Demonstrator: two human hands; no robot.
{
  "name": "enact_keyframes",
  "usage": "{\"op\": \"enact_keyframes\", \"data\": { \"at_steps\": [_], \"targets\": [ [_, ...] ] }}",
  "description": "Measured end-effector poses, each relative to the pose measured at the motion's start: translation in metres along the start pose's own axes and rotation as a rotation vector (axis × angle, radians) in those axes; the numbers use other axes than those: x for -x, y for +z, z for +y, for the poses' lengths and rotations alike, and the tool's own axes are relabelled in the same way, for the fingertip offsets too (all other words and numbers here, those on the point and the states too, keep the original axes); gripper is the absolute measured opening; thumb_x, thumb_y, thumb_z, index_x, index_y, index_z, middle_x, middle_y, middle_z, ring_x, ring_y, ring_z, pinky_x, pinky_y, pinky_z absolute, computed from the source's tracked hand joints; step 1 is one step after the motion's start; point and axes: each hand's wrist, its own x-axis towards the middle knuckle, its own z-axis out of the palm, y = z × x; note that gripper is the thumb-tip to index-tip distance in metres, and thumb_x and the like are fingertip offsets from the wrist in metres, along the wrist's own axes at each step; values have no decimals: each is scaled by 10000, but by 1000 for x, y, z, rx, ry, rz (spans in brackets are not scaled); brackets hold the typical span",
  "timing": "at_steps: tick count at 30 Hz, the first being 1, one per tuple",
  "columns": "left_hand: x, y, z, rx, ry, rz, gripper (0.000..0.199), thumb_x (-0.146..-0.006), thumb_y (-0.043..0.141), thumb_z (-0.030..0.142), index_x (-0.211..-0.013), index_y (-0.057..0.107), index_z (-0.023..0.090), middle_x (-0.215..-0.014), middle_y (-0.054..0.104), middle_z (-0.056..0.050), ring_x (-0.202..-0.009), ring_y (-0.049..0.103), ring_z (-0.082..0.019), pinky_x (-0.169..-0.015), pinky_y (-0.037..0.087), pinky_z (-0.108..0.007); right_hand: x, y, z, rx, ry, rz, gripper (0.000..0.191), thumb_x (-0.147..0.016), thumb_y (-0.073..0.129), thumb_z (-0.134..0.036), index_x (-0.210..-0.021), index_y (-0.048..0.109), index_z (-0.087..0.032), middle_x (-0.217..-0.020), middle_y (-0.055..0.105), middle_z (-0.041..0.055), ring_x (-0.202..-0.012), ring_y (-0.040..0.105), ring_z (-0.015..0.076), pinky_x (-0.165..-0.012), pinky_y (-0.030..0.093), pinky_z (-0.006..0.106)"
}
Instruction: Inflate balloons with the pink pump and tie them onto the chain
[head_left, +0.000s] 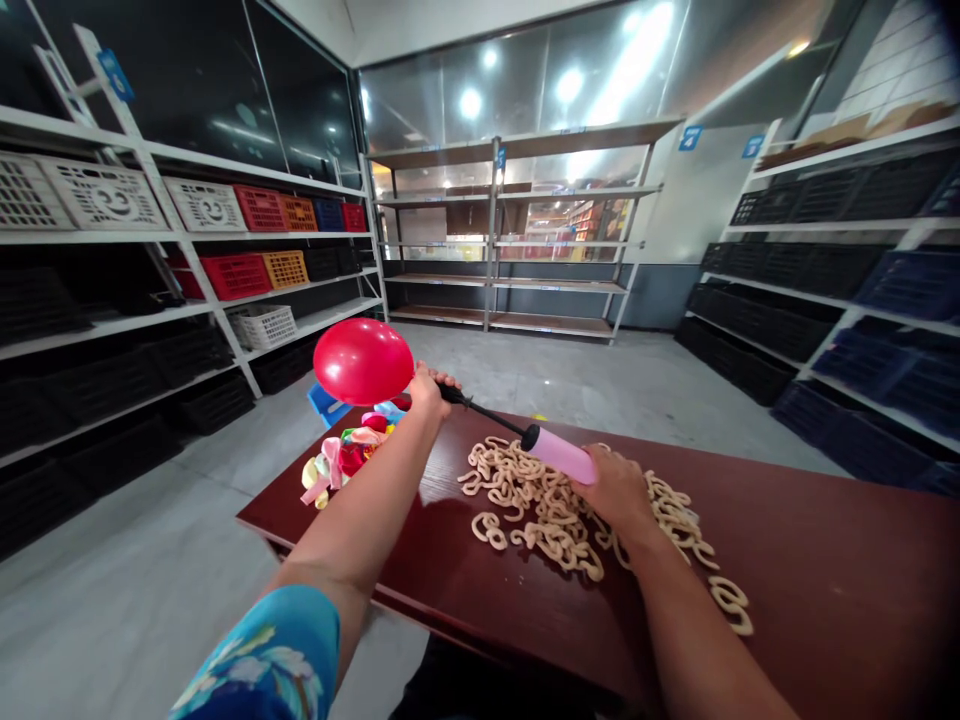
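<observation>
An inflated red balloon is at the left, above the table's far left corner. My left hand is closed at the balloon's neck, around the black end of a hand balloon pump. The neck itself is hidden by my fingers. A thin black rod runs from there into the pump's pink barrel, which my right hand grips over the table. Beneath the barrel lies a spread of beige, curled pieces. Uninflated balloons in several colours are heaped beyond my left forearm.
The dark red-brown table extends to the right. Something blue stands behind its left corner. Shelves with coloured crates line the left wall, a metal rack the back, and dark crates fill shelves at right.
</observation>
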Motion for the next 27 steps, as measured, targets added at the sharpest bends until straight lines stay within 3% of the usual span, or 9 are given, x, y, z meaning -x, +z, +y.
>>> {"op": "enact_keyframes", "data": {
  "at_steps": [7, 10, 13, 21, 24, 27],
  "targets": [
    [43, -4, -61, 51, -100, 19, 361, -861, 395, 386, -577, 283, 194, -444, 300, 50, -357, 368, -103, -444, 363, -265, 2, 2, -10, -2, -89, 44, 249, -664, 575, -297, -881, 524, -185, -835, 610, 52, -828, 542, 220, -724, 299, 312],
    [54, -8, -74, 68, -143, 14, 362, -852, 412, 392, -578, 285, 193, -451, 316, 45, -374, 396, -109, -462, 376, -272, 2, 2, -12, -27, -115, 38, 266, -663, 579, -292, -904, 534, -189, -831, 610, 47, -823, 540, 213, -724, 297, 308],
    [54, -9, -66, 64, -133, 3, 366, -861, 388, 401, -577, 284, 194, -449, 313, 45, -375, 400, -111, -474, 383, -280, 1, 2, -7, -39, -101, 39, 299, -684, 578, -299, -963, 538, -196, -877, 619, 48, -859, 534, 210, -738, 292, 307],
    [22, -4, -11, 92, 2, -24, 380, -869, 374, 425, -586, 270, 193, -447, 295, 57, -368, 371, -99, -485, 377, -269, -2, 1, 18, 58, 66, 119, 354, -692, 594, -305, -1029, 526, -219, -945, 610, 40, -876, 497, 219, -728, 275, 320],
    [22, -6, -18, 113, 4, -4, 377, -863, 386, 424, -586, 273, 194, -457, 302, 55, -375, 371, -97, -484, 376, -268, -3, 2, 18, 67, 97, 107, 328, -688, 595, -309, -994, 531, -209, -931, 603, 48, -856, 480, 220, -686, 273, 310],
    [33, -7, -42, 134, -31, -7, 372, -864, 387, 416, -586, 277, 194, -462, 301, 52, -379, 374, -100, -485, 379, -274, -4, -1, 12, 51, 58, 91, 322, -690, 591, -313, -983, 530, -193, -932, 595, 58, -857, 470, 216, -675, 277, 300]
  ]
}}
